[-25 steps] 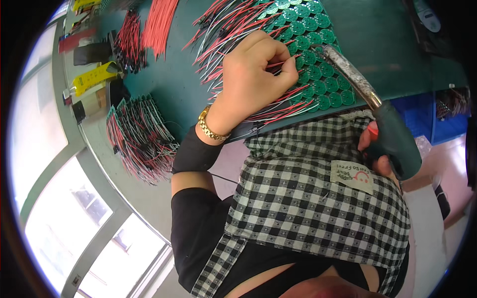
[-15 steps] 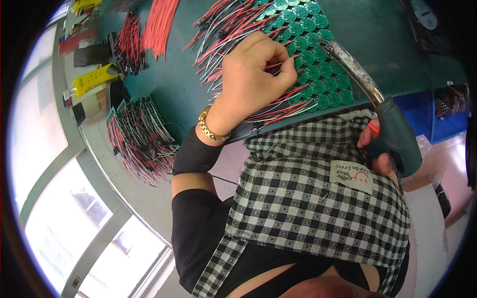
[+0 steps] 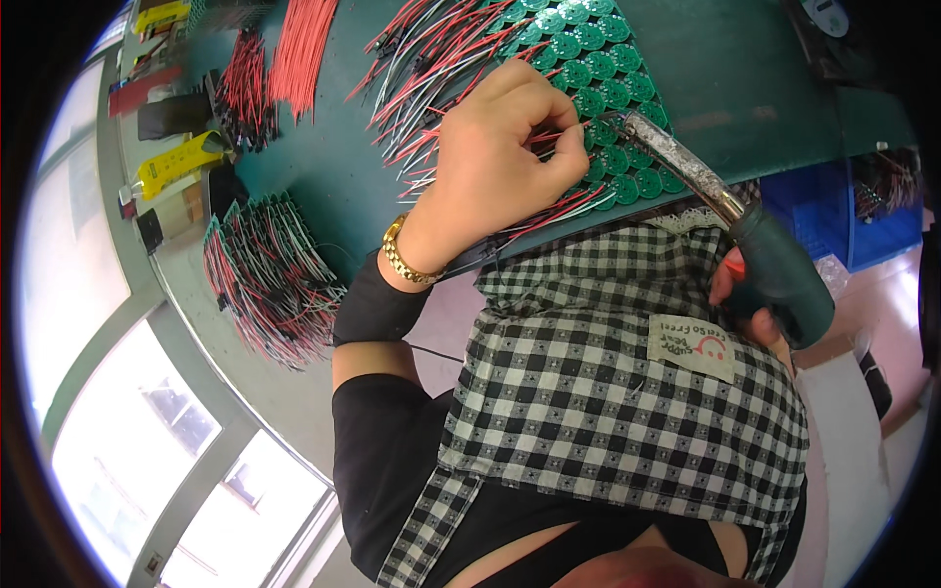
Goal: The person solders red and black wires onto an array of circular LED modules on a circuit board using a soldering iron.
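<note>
A sheet of round green circuit boards (image 3: 598, 88) lies on the far green table (image 3: 765, 88). The left hand (image 3: 495, 147) pinches a red wire (image 3: 549, 134) over it, and the right hand (image 3: 750, 304) grips a soldering iron (image 3: 725, 211) on the right. Further right, a blue bin (image 3: 818, 220) holds more wires (image 3: 877, 186).

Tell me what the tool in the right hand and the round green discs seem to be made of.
Tool: its shaft looks like bare metal, grey and shiny, with a dark green handle that looks like matte rubber or plastic, gripped by the right hand. Round green discs: probably circuit-board laminate, flat with a glossy green coating and pale markings; red and grey wires run off them.
</note>
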Available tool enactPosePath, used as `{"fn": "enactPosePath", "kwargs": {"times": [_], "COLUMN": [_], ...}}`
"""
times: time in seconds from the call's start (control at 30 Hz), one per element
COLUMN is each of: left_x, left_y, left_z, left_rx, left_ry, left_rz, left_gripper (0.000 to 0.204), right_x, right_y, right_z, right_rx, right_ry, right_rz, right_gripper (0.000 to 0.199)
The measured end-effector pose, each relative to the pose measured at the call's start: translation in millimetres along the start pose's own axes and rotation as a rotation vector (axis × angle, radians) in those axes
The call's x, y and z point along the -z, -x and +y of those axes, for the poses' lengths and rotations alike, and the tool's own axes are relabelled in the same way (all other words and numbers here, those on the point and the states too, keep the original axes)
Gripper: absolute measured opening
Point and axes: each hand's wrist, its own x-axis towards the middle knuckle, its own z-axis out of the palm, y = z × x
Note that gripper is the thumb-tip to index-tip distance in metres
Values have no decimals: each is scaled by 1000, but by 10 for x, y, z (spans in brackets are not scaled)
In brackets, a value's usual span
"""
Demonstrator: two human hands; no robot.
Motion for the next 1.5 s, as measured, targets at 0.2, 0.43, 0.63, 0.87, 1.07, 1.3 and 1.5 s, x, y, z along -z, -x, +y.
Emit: {"fn": "enactPosePath", "kwargs": {"times": [0.2,0.43,0.63,0.87,1.07,1.3,1.5], "left_x": [-29,-46,-59,-59,-54,-43,-39], "left_y": [9,18,22,24,25,18,15], "left_z": [-13,-28,-37,-53,-37,-9,12], "left_rx": [-18,-12,-25,-53,-41,-39,-35], "left_ry": [-90,-102,-87,-117,-121,-145,-155], "left_rz": [-5,5,27,39,30,19,14], "left_gripper": [11,11,11,11,10,10,10], "right_x": [-141,-87,-122,-88,-44,-113,-113], "right_y": [-24,-10,-69,46,43,78,34], "right_z": [-21,29,17,-227,-250,-148,-21], "right_rx": [136,114,211,-48,-31,8,91], "right_ry": [-177,-165,-136,-129,-57,-69,-35], "right_rz": [45,3,13,91,29,95,60], "right_gripper": [58,55,59,66,74,74,65]}}
